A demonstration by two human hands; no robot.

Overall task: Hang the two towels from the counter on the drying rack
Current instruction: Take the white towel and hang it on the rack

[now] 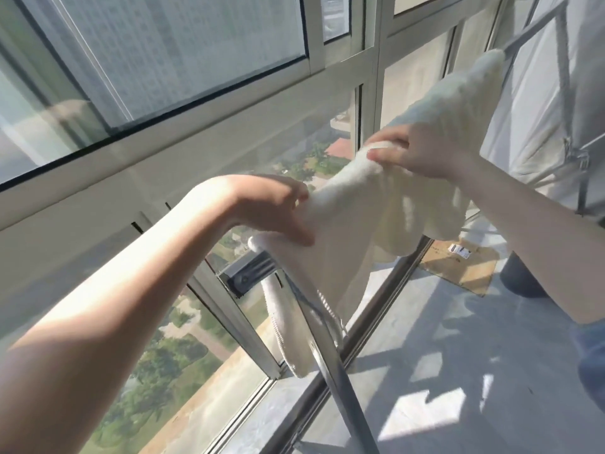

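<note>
Left hand (275, 211), right hand (415, 152) gripping cream towel (353, 204), seemingly over rack rail (330, 355)

The towel (347, 204) you handle is soft, nubby cream cloth with a stitched hem. Your rack (330, 362) is smooth, shiny metal. The window frame (229, 126) looks matt, the glass (196, 44) glossy, the floor (458, 355) smooth grey, the cardboard (458, 267) dull.

L hand (275, 211) & R hand (415, 152): both bare, w/ skin uncovered along both forearms to the frame edge. L forearm (131, 290) enters from approx 8 o'clock, part sunlit, part in shade. R forearm (530, 231) enters from 4 o'clock. R thumb nail short, plain. At 4 o'clock edge, blue denim-like cloth (592, 362), poss. a trouser leg; can't tell for sure.
</note>
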